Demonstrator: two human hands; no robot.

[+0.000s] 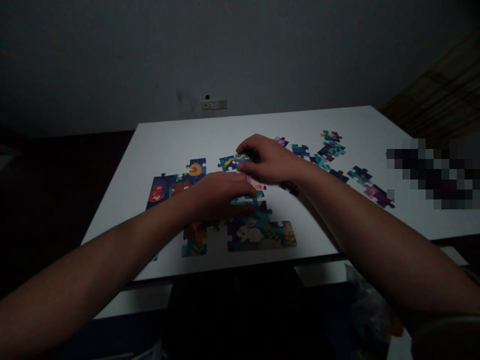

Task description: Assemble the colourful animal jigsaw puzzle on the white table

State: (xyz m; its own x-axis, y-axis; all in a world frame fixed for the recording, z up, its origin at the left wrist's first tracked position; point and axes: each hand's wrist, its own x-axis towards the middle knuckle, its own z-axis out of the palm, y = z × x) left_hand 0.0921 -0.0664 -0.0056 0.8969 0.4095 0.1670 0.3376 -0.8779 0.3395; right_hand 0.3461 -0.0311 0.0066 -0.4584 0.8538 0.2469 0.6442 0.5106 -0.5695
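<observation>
On the white bench (pixel 172 137), the right hand (pixel 272 160) has its grip pinched on a puzzle piece (pixel 246 158), left of loose pieces (pixel 333 149); the left hand (pixel 221 194), spread open over joined pieces (pixel 249 235), could drag them apart.

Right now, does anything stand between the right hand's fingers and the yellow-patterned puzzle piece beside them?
Nothing visible does: the right hand is right at the puzzle piece. The left hand hides part of the puzzle nearer the camera, not between them.
</observation>
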